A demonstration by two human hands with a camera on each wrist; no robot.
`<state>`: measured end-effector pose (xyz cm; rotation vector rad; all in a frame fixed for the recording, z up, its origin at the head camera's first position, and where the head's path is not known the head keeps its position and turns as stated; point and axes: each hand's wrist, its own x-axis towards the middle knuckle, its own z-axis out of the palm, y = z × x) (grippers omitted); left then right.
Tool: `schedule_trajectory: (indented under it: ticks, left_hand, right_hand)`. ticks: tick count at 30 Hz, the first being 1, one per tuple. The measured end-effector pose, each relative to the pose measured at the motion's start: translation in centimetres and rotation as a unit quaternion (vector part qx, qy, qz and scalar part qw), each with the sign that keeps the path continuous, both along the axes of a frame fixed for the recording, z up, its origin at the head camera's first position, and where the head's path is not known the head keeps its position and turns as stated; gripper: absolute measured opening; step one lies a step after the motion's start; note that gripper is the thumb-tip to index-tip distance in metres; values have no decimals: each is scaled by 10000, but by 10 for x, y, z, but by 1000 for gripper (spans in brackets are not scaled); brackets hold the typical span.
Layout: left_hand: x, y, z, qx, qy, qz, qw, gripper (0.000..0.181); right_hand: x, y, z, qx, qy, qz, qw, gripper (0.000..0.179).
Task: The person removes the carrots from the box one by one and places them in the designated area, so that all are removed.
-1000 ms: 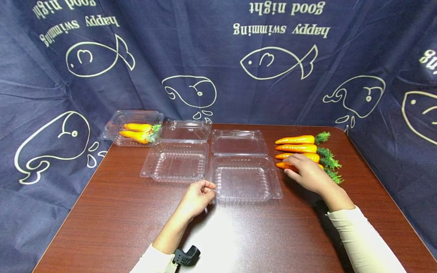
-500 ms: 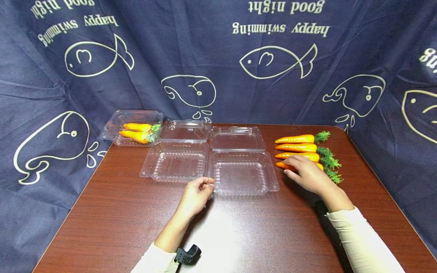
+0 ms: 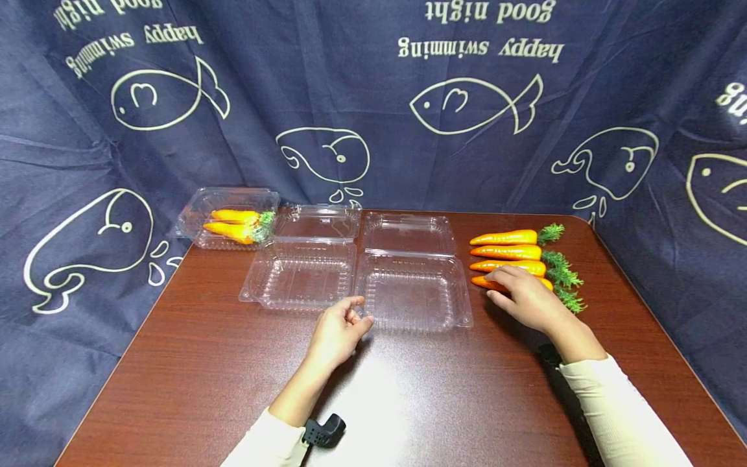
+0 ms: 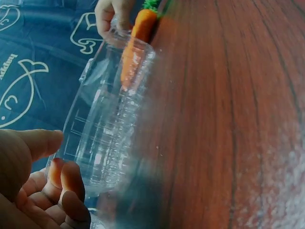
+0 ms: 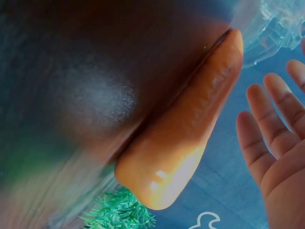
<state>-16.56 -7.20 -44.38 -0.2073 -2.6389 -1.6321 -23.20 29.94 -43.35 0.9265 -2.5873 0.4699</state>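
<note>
My left hand (image 3: 337, 334) is at the near left corner of the right-hand clear plastic clamshell container (image 3: 413, 298), which lies unfolded with its lid toward the back. Thumb and fingers stand apart there; in the left wrist view the container's end (image 4: 102, 143) is close to the fingertips, and contact is unclear. My right hand (image 3: 532, 299) is over the nearest of several carrots (image 3: 482, 282) lined up at the right, partly hiding it. In the right wrist view its relaxed fingers (image 5: 267, 112) are apart from that carrot (image 5: 183, 124), whose green top is visible.
A second unfolded clear container (image 3: 306, 279) lies directly left. Behind it at the back left corner, another container (image 3: 189, 217) holds carrots (image 3: 233, 230). A dark blue printed curtain (image 3: 373, 168) hangs along the back and sides of the brown table (image 3: 192, 363).
The right-hand container has slid backward and slightly left, lining up beside its neighbour. My left thumb has parted from the fingers, letting go of the corner. My right hand stays over the nearest carrot.
</note>
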Motion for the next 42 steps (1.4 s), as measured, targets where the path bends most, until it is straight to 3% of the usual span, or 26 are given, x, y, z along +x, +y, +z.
schedule_trajectory:
  ticks: [6,21,31,37,42]
  left_hand:
    - [-2,3,-4,-662,361,198,9970,40]
    - [-10,8,-1,-973,-14,168,9951,48]
    - [-13,13,-2,-794,-202,278,9962,50]
    - [-12,13,-2,-482,-184,361,9980,56]
    - [-8,10,1,-173,46,419,9990,60]
  right_hand:
    - [-1,1,-2,-23,40,50,10000,21]
    - [1,1,0,12,-205,-71,9998,20]
    - [0,-3,2,-139,-196,-6,9997,19]
    - [-1,-11,1,-784,-379,152,9961,23]
    - [0,-21,1,-1387,-852,-220,9864,23]
